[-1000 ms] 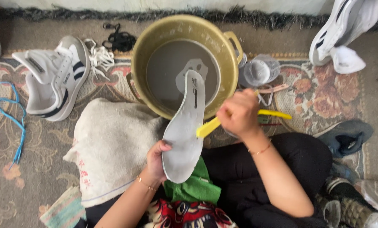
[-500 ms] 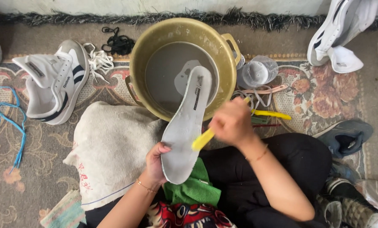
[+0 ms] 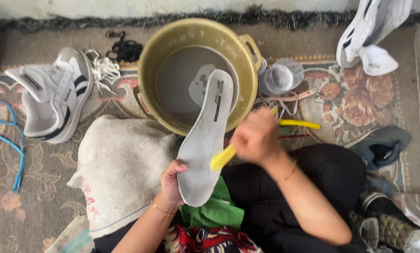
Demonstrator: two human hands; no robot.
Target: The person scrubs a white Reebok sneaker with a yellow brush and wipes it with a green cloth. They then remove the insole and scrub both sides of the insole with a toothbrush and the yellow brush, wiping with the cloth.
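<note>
Far to the left, a blue cord (image 3: pixel 3 140) trails over the patterned carpet (image 3: pixel 41 206). Next to it lies a white sneaker with dark stripes (image 3: pixel 50 100), its tongue pulled open, with loose white laces (image 3: pixel 104 70) and a small black bundle (image 3: pixel 124 48) just beyond its toe. A cream cloth sack (image 3: pixel 121 168) is spread over the person's left knee, touching the foot of the brass-coloured basin (image 3: pixel 198 42), which holds murky water with a pale shape lying under the surface.

The left hand (image 3: pixel 172 185) grips the heel end of a grey-white insole (image 3: pixel 205 140) — fingers wrapped around its edge, thumb on the near side — and holds it tilted so its toe end rises over the basin's near rim. A green cloth (image 3: pixel 214 211) shows just beneath the heel.

The right hand (image 3: pixel 254 138) is closed in a fist around a yellow brush (image 3: pixel 223 157), whose yellow end sits against the insole's right edge near its middle; the hand is blurred, so I cannot tell which part of the brush meets the surface. Behind the hand lies a second yellow handle (image 3: pixel 299 123) among pale laces, and a clear plastic container (image 3: pixel 281 77) stands just beside the basin. Farther right a dark insole (image 3: pixel 381 147) rests on the carpet — and another white sneaker (image 3: pixel 371 33) at the top right.
</note>
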